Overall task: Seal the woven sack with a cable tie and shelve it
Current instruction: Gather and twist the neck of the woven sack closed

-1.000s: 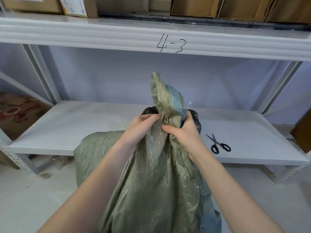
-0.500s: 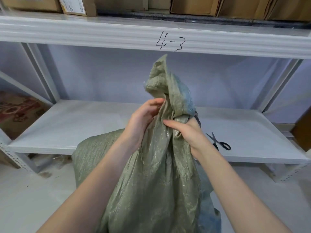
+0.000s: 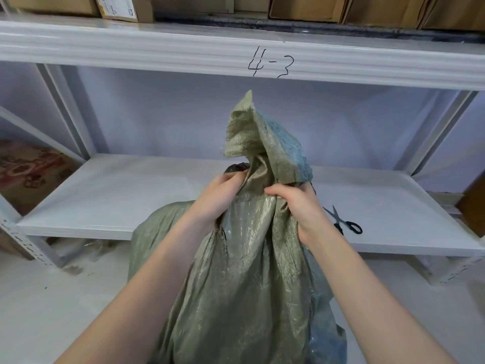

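Observation:
A grey-green woven sack (image 3: 244, 271) stands on the floor in front of a white metal shelf (image 3: 118, 200). Its mouth is gathered into a neck, and the loose top flap (image 3: 257, 137) sticks up above my hands. My left hand (image 3: 217, 198) grips the neck from the left. My right hand (image 3: 296, 206) grips it from the right, thumb across the front. A dark liner (image 3: 236, 168) peeks out behind the neck. I see no cable tie in this view.
Black scissors (image 3: 343, 222) lie on the shelf board right of my right hand. The beam above reads "4-3" (image 3: 270, 63) and carries cardboard boxes (image 3: 307, 7). A patterned box (image 3: 23, 172) sits at the left, behind the shelf's upright.
The hands raised the sack's neck and then lowered it a little. The top flap has spread wider, and the white tie tip seen a second ago is out of sight.

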